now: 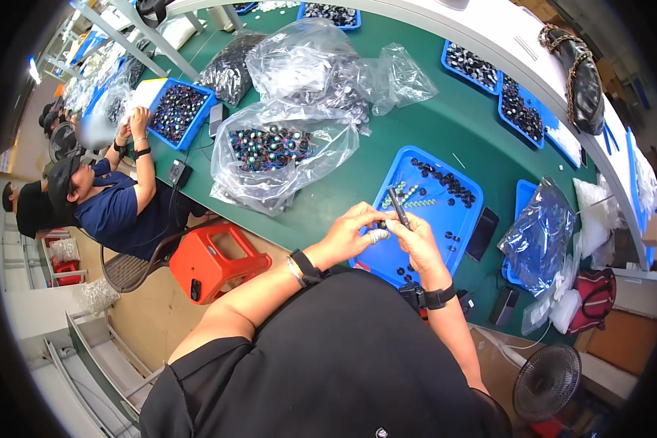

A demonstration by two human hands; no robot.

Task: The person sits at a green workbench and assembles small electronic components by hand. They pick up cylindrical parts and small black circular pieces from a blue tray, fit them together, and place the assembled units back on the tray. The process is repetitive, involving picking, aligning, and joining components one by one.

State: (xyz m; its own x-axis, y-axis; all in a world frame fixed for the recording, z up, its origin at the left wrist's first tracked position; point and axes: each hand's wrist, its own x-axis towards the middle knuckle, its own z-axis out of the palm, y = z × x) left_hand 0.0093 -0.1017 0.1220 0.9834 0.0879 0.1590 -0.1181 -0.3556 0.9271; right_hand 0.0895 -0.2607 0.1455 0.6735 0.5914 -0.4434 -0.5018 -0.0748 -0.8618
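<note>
In front of me, my left hand (350, 235) is closed in a pinch, with a small dark round part (382, 225) at its fingertips. A finger of this hand has a pale wrapping on it. My right hand (417, 247) grips a slim black pen-shaped tool (398, 207), its upper end pointing away from me. Both hands meet over the near left part of a blue tray (454, 217). Small black round parts (460, 191) lie scattered in that tray, along with short rows of greenish-white round pieces (420, 204).
An open clear bag (327, 150) of small wired components lies left of the tray. A dark phone (482, 235) is at its right. Farther right sits a plastic-covered blue bin (539, 226). A co-worker (124, 201) handles parts at the left; a red stool (215, 259) stands between us.
</note>
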